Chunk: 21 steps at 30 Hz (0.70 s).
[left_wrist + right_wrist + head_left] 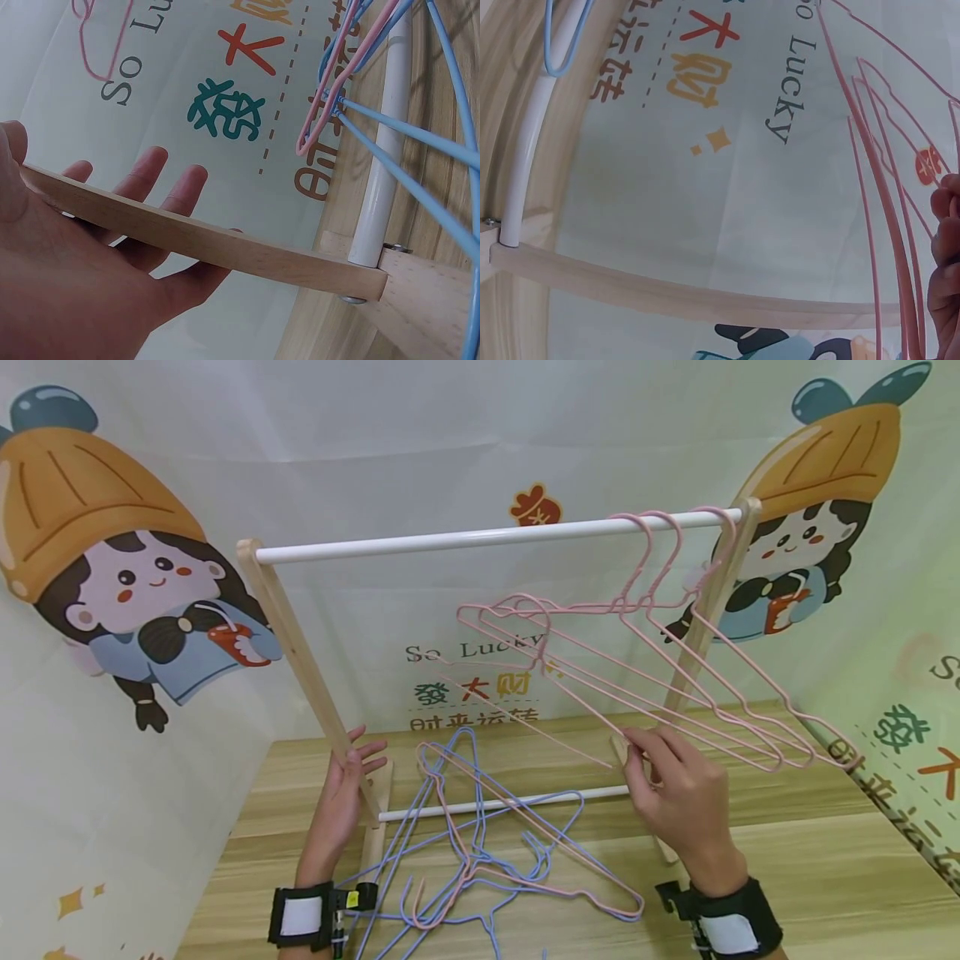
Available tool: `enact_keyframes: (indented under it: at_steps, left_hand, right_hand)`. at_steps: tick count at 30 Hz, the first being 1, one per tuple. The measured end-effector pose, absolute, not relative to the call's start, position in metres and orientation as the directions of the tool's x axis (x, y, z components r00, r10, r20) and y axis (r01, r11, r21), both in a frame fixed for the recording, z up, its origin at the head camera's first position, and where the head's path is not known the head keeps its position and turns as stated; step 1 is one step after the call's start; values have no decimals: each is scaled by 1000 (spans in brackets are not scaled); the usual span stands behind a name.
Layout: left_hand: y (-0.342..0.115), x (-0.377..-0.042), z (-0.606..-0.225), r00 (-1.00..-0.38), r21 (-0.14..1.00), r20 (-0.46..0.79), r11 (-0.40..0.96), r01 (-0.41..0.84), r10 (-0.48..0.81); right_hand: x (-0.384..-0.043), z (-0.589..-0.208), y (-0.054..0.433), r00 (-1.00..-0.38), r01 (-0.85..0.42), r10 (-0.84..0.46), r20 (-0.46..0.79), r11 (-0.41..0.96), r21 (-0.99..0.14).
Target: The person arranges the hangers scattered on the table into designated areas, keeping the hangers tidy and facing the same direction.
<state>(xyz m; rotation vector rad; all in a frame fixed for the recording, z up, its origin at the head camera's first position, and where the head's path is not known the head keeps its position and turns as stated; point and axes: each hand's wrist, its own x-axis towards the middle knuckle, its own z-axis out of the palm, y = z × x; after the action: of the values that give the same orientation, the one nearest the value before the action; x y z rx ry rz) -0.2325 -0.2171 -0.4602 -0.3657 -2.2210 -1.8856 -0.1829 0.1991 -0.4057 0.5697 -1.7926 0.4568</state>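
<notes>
- I see three pink wire hangers (645, 602) hooked over the rack's smooth white rail (450, 539), crowded at its right end.
- The right hand (682, 797) pinches another thin pink hanger (542, 663) between thumb and fingers; it hangs in the air below the rail, left of those three, hook upward.
- The left hand (347, 785), fingers spread and nearly straight, touches the pale wooden left upright (292, 643).
- Blue hangers (491, 917) and a loose pink hanger (468, 862) lie tangled by the lower white bar (600, 794).
</notes>
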Motion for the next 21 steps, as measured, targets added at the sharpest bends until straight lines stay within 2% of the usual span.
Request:
enact_keyframes:
  at_steps: [8, 15, 21]
  left_hand:
    - [-216, -233, -459, -954, 940, 297, 160, 301, 50]
    - [-218, -234, -459, -951, 936, 303, 167, 309, 61]
    - [-217, -232, -459, -952, 937, 302, 167, 307, 53]
  right_hand:
    - [-182, -400, 201, -145, -607, -57, 988, 793, -43]
    - [-180, -396, 200, -129, -608, 9, 992, 789, -86]
    - [-180, -392, 197, -87, -602, 100, 991, 787, -132]
